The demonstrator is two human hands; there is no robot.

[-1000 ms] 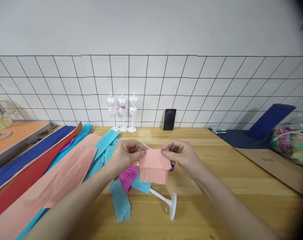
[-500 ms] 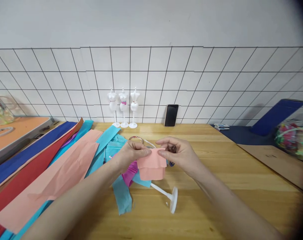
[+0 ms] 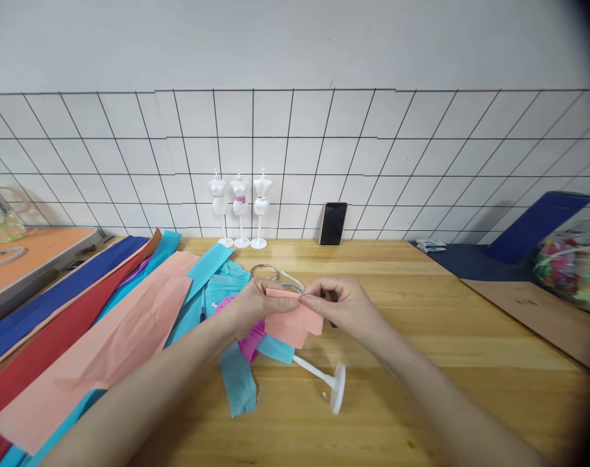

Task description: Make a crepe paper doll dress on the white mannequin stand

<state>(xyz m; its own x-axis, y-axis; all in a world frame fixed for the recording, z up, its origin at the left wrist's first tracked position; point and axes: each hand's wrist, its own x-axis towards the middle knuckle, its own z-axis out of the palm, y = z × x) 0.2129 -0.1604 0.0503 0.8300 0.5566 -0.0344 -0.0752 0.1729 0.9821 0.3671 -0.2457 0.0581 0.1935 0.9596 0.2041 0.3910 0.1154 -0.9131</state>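
A small folded piece of pink crepe paper (image 3: 289,326) is pinched along its upper edge by both hands. My left hand (image 3: 256,306) grips it at the upper left and my right hand (image 3: 342,303) at the upper right, with thumb tips almost meeting. Its layers overlap unevenly at the lower right. Behind and below lies a mini dress-form mannequin on its side; its white stand (image 3: 338,388) points right, and its body is hidden under magenta paper (image 3: 250,344) and turquoise paper (image 3: 239,379). Something dark shows behind my right fingers; I cannot make out what.
Three white mini mannequins (image 3: 240,201) stand by the tiled wall, left of a phone (image 3: 333,224) propped upright. Long paper strips, including a pink strip (image 3: 100,350), cover the left side. A brown board (image 3: 538,318) and a blue roll (image 3: 538,227) lie at right. A bangle (image 3: 264,271) sits behind my hands.
My right hand has slid left along the paper's top edge towards my left thumb. The pink paper's layers have shifted and now sit askew.
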